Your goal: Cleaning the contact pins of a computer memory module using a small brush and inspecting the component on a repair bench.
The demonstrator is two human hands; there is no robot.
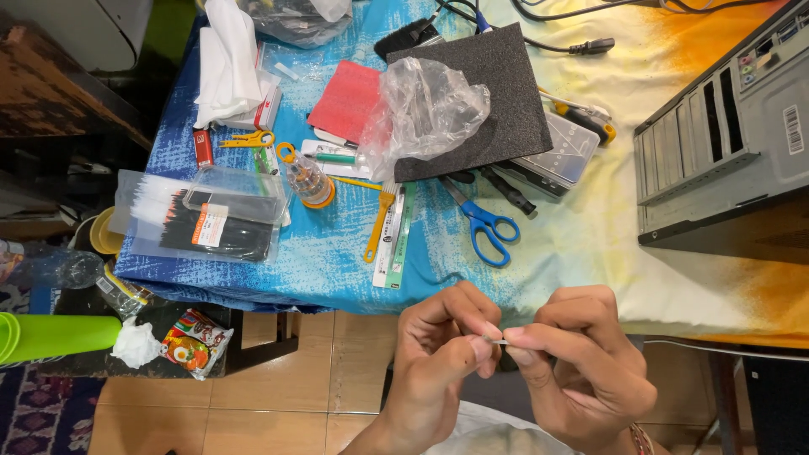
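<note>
One thin pale strip (502, 340) is pinched at either end between the fingertips of the left hand (442, 358) and right hand (581, 362), below the counter (590, 236) edge, near blue-handled scissors (482, 223) and a computer case (725, 143).

Head cam looks steeply down, close over hands (table edge beyond).

bright even light, sharp; edges bowed
</note>
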